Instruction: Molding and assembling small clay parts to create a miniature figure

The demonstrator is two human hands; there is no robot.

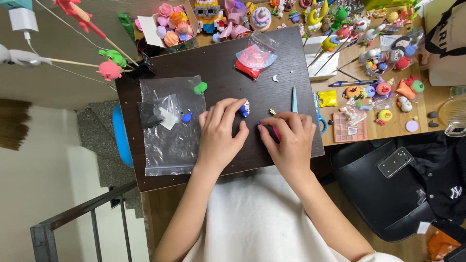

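Head view looks straight down on a dark board (272, 53) laid over a wooden table (383, 133), with both hands working near its middle. Left hand (219, 133) grips a small blue-and-white clay figure (244, 108) between thumb and fingertips, pinning it upright on the board; the figure sits at the tip of that hand, on its inner side. Right hand (290, 138) is curled with its fingers bent down onto the board, and the fingertips pinch a tiny dark blue bit of clay (258, 124); a pink strip shows under the palm, though what it is cannot be told. The blue bit lies just below and to the right of the figure, near but not touching it, so the right hand is the one bringing the piece and the left the one steadying. A pale blue sculpting tool (294, 99) lies just beyond the right hand's knuckles, its long axis running away from the person. A clear plastic bag (172, 140) with a green clay lump (200, 88) at its corner lies left of the left hand.
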